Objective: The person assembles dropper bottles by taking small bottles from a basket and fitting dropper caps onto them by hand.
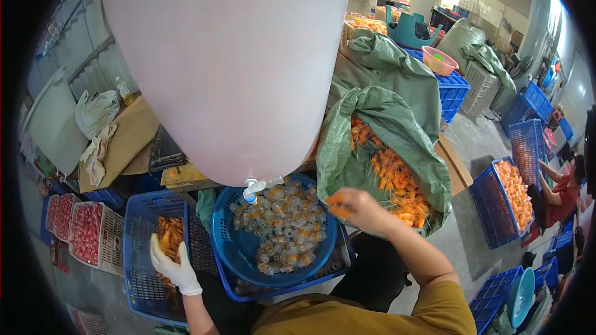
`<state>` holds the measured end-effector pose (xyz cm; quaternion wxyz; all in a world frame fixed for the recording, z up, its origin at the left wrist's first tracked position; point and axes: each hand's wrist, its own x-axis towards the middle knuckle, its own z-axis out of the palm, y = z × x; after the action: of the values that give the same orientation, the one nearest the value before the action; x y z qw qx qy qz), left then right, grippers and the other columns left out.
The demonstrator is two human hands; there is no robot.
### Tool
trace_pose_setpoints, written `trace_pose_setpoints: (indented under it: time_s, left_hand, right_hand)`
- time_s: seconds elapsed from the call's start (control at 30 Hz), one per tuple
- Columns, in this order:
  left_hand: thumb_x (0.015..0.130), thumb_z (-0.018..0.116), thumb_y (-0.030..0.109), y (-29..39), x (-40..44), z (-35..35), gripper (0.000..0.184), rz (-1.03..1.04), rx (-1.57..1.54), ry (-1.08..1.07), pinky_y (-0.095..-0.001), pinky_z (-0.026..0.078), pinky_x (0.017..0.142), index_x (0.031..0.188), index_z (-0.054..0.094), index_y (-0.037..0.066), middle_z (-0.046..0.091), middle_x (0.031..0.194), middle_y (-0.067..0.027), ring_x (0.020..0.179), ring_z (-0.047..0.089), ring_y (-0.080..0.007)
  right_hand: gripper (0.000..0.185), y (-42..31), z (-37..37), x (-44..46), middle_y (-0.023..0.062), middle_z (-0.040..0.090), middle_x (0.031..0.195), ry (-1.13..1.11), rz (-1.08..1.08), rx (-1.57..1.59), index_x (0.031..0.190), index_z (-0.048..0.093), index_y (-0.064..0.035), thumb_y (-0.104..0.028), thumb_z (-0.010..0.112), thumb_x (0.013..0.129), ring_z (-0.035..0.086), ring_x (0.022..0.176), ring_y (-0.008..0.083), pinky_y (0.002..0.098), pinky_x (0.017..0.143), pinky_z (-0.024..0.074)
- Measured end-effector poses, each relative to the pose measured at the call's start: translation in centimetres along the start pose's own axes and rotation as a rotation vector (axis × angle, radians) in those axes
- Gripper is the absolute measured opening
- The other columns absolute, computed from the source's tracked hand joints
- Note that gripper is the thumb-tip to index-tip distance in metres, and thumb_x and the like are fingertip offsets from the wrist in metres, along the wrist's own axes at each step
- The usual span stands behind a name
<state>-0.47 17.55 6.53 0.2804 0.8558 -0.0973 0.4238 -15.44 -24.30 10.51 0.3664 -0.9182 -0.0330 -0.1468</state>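
Note:
My gloved left hand (174, 268) is over a blue crate (138, 279), its fingers curled around a small amber-orange bottle-like piece (167, 243). Similar amber-brown pieces (171, 228) lie in that crate. My bare right hand (366, 212) pinches an orange cap-like piece (339, 205) between the basin and the sack. A green woven sack (403, 130) gapes open beside it, holding many orange pieces with thin clear tubes (397, 183). In front of me, a round blue basin (239, 245) holds small clear bottles with orange markings (292, 223).
A large whitish tank (230, 68) with a small white tap (254, 189) hangs over the basin. White crates of red-pink pieces (87, 229) stand at left. At right, a person in red (562, 192) sits near a blue crate of orange pieces (506, 195).

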Motion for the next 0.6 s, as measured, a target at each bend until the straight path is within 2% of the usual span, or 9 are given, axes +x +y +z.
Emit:
trace_pose_setpoints:
  time_s: [0.07, 0.1, 0.13, 0.2, 0.23, 0.33, 0.4, 0.47, 0.6]
  left_hand:
    - [0.08, 0.067, 0.01, 0.5, -1.7, 1.3, 0.038, -0.018, -0.175, -0.287, -0.0432, 0.039, 0.098, 0.115, 0.059, -0.001, 0.06, 0.115, -0.0177, 0.108, 0.054, -0.0348]
    - [0.08, 0.066, 0.009, 1.4, -2.9, 2.9, 0.025, -0.114, -0.401, -0.476, -0.0416, 0.043, 0.09, 0.104, 0.064, 0.003, 0.064, 0.106, -0.0137, 0.096, 0.059, -0.0312]
    - [0.078, 0.066, 0.014, 2.8, -4.1, 3.6, 0.024, -0.039, -0.368, -0.686, -0.0412, 0.045, 0.086, 0.1, 0.065, 0.005, 0.066, 0.099, -0.0128, 0.091, 0.061, -0.0325]
    - [0.075, 0.065, 0.019, 4.6, -7.0, 5.3, 0.036, 0.365, -0.207, -0.852, -0.0439, 0.041, 0.093, 0.11, 0.064, 0.013, 0.059, 0.118, -0.0116, 0.105, 0.056, -0.0324]
    - [0.076, 0.063, 0.019, 5.3, -8.1, 6.1, 0.039, 0.369, -0.084, -0.987, -0.0449, 0.039, 0.095, 0.115, 0.063, 0.018, 0.055, 0.126, -0.0105, 0.11, 0.053, -0.0311]
    - [0.078, 0.059, 0.013, 5.1, -10.7, 8.2, 0.038, 0.335, -0.016, -1.231, -0.0443, 0.039, 0.096, 0.115, 0.063, 0.018, 0.056, 0.125, -0.011, 0.114, 0.052, -0.0324]
    - [0.078, 0.059, 0.012, 4.6, -11.4, 9.3, 0.038, 0.342, 0.011, -1.328, -0.0442, 0.041, 0.095, 0.115, 0.063, 0.018, 0.057, 0.122, -0.011, 0.112, 0.054, -0.0325]
    - [0.078, 0.058, 0.012, 4.0, -11.6, 9.7, 0.038, 0.366, 0.05, -1.431, -0.0442, 0.042, 0.094, 0.115, 0.063, 0.017, 0.058, 0.12, -0.0109, 0.11, 0.055, -0.0326]
    - [0.08, 0.058, 0.012, 4.2, -11.7, 9.8, 0.031, 0.29, -0.038, -1.422, -0.0426, 0.047, 0.088, 0.111, 0.062, 0.015, 0.06, 0.115, -0.0123, 0.101, 0.059, -0.0355]
  right_hand:
    - [0.022, 1.2, -1.7, 0.7, 0.0133, 0.065, 0.098, 0.154, 0.014, -0.264, 0.101, 0.068, -0.003, -0.018, 0.067, 0.085, 0.063, 0.092, 0.031, 0.0389, 0.081, 0.0512]
    - [0.025, 2.1, -2.6, 1.2, 0.0136, 0.063, 0.105, 0.139, 0.133, -0.395, 0.106, 0.067, -0.0047, -0.017, 0.065, 0.085, 0.06, 0.1, 0.031, 0.0396, 0.086, 0.0494]
    - [0.028, 3.2, -3.1, 1.5, 0.014, 0.061, 0.111, 0.124, 0.254, -0.527, 0.111, 0.065, -0.0064, -0.015, 0.063, 0.085, 0.057, 0.108, 0.031, 0.0403, 0.09, 0.0477]
    - [0.027, 7.8, -2.5, 1.3, 0.0151, 0.054, 0.121, 0.107, 0.375, -0.686, 0.111, 0.065, -0.0069, -0.015, 0.061, 0.084, 0.049, 0.116, 0.0331, 0.0411, 0.095, 0.0433]
    - [0.027, 10.0, -2.3, 1.2, 0.0162, 0.048, 0.131, 0.08, 0.494, -0.839, 0.11, 0.064, -0.0073, -0.014, 0.059, 0.084, 0.042, 0.125, 0.0353, 0.0419, 0.1, 0.039]
    - [0.036, 11.9, -1.5, -0.1, 0.0164, 0.032, 0.144, 0.05, 0.469, -0.874, 0.119, 0.059, -0.0105, -0.007, 0.055, 0.084, 0.033, 0.13, 0.0403, 0.0451, 0.106, 0.0329]
    - [0.038, 12.6, -2.2, -0.7, 0.0176, 0.03, 0.146, -0.025, 0.508, -0.785, 0.121, 0.058, -0.0106, -0.002, 0.05, 0.085, 0.034, 0.131, 0.0384, 0.0444, 0.107, 0.0333]
    - [0.035, 13.3, -2.5, -1.8, 0.018, 0.046, 0.127, 0.127, 0.377, -0.622, 0.113, 0.058, -0.0005, 0.005, 0.054, 0.079, 0.048, 0.119, 0.0362, 0.0396, 0.098, 0.042]
    - [0.024, 12.6, -2.9, -1.9, 0.0201, 0.048, 0.12, 0.336, 0.257, -0.529, 0.1, 0.058, 0.0036, 0.003, 0.062, 0.076, 0.052, 0.112, 0.0382, 0.0407, 0.091, 0.0452]
